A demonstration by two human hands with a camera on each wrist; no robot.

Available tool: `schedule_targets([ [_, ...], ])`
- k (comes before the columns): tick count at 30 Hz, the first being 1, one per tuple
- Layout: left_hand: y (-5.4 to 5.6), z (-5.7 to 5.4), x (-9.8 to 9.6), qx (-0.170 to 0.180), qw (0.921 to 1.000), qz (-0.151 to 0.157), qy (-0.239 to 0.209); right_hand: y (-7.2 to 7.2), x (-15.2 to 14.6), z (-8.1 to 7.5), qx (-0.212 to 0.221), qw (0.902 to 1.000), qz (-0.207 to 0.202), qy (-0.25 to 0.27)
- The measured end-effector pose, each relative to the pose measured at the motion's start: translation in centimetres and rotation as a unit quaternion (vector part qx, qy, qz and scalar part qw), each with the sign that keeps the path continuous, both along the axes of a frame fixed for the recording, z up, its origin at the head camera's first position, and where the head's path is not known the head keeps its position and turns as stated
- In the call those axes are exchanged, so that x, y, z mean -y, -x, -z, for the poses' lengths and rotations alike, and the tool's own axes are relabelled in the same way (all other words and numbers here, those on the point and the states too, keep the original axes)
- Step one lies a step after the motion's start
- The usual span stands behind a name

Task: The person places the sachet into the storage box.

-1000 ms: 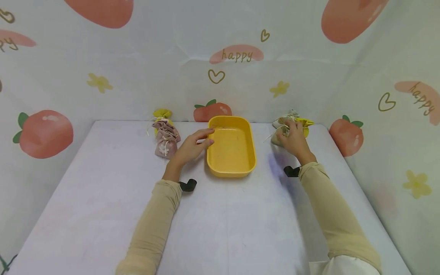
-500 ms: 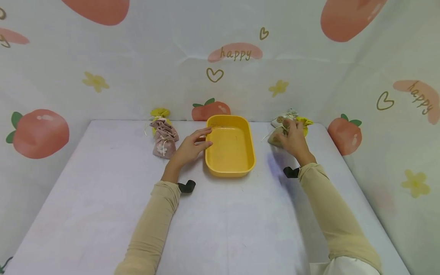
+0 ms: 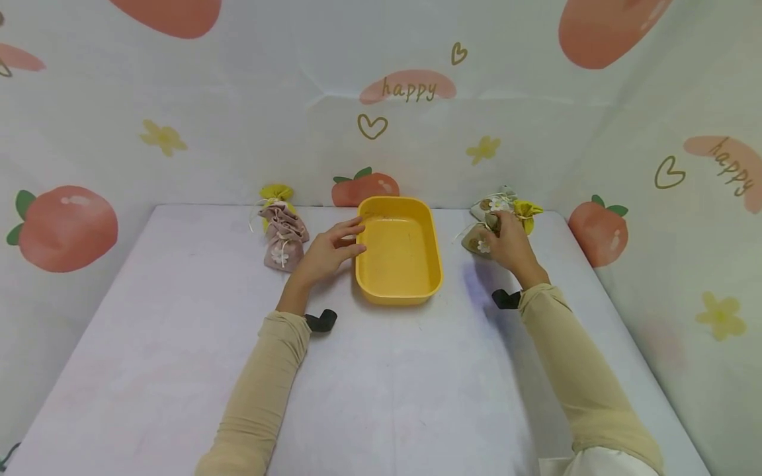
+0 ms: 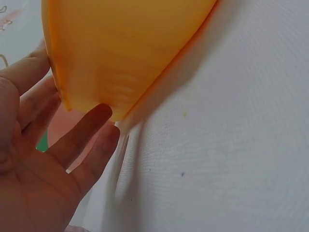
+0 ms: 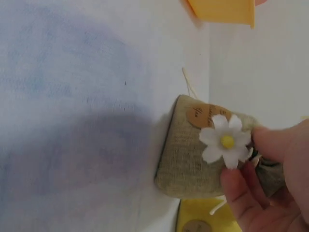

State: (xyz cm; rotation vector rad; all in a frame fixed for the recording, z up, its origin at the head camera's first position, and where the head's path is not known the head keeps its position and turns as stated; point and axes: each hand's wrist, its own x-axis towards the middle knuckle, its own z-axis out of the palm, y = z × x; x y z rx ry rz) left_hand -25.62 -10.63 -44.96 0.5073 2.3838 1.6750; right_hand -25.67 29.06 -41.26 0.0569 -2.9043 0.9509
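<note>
A yellow plastic tray [image 3: 399, 268] stands at the far middle of the table. My left hand [image 3: 324, 256] lies at its left side, fingers spread and fairly straight; in the left wrist view the fingertips [image 4: 102, 113] touch or nearly touch the tray's outer wall [image 4: 120, 53]. My right hand [image 3: 513, 244] pinches the gathered neck of a grey-green drawstring pouch [image 5: 176, 159] between thumb and fingers. This pouch bears a white cloth flower [image 5: 226, 141] and a round brown tag [image 5: 199, 115]. A yellow pouch [image 3: 527, 213] and a pale grey pouch [image 3: 481, 209] lie close by.
Left of the tray, pink pouches [image 3: 284, 254] and a yellow pouch [image 3: 276, 192] lie together near the back edge. A white printed backdrop [image 3: 268, 132] rises behind the white table [image 3: 369, 396]. Black wrist mounts [image 3: 321, 321] sit on both wrists.
The right fingers have drawn in at the neck of the grey-green pouch, and its flower now shows in the head view. My left hand has stayed beside the tray.
</note>
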Motion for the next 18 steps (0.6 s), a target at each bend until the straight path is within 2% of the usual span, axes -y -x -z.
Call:
schedule_targets([
  [5,0.0,-0.2,0.2,0.002,1.0,-0.004,-0.002,-0.4,-0.1,-0.5,0.013,0.9996,0.009,-0.023],
  [9,0.1,-0.4,0.3,0.001,1.0,-0.004,0.0,-0.5,-0.2,-1.0,-0.006,0.9988,-0.004,-0.048],
  [18,0.0,-0.1,0.0,0.014,0.9999,-0.006,0.007,-0.8,-0.2,-2.3,-0.045,0.9975,-0.015,-0.053],
])
